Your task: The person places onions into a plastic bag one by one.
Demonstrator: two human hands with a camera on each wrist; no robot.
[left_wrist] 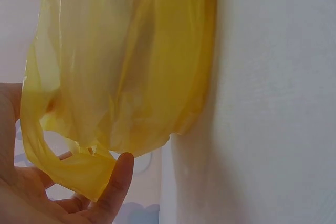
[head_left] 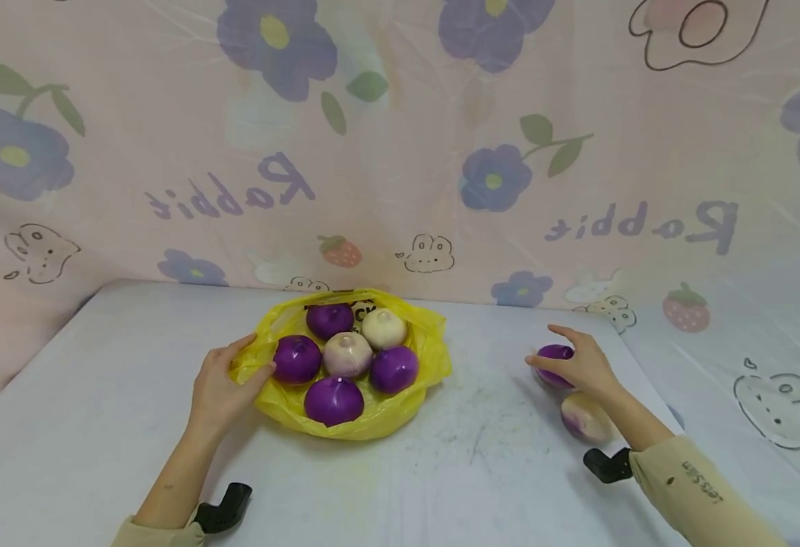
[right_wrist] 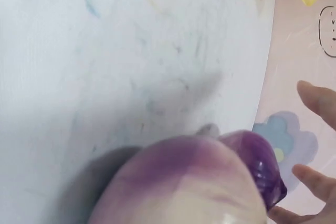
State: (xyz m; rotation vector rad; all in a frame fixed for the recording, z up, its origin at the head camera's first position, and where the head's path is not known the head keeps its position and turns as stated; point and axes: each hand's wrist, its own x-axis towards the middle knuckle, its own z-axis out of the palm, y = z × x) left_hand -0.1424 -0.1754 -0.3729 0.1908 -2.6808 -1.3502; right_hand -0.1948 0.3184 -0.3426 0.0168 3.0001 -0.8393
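My left hand (head_left: 225,384) holds the left edge of a yellow plastic bag (head_left: 371,427); in the left wrist view its fingers are hooked in the bag's handle loop (left_wrist: 79,171). Inside the open bag sit several onions, among them a purple onion (head_left: 334,400), a white onion (head_left: 384,329) and a pale onion (head_left: 347,355) in the middle. On the right, my right hand (head_left: 580,365) reaches over a loose purple onion (right_wrist: 257,166), thumb and fingers spread about it. Closer to me lies a white-and-purple onion (head_left: 584,418), under the right wrist.
The onions and bag rest on a white table (head_left: 441,486) with faint smudges. Behind it hangs a pinkish curtain (head_left: 400,152) printed with flowers and rabbits. A black wrist mount (head_left: 225,507) sits on the left forearm, another black mount (head_left: 608,465) on the right.
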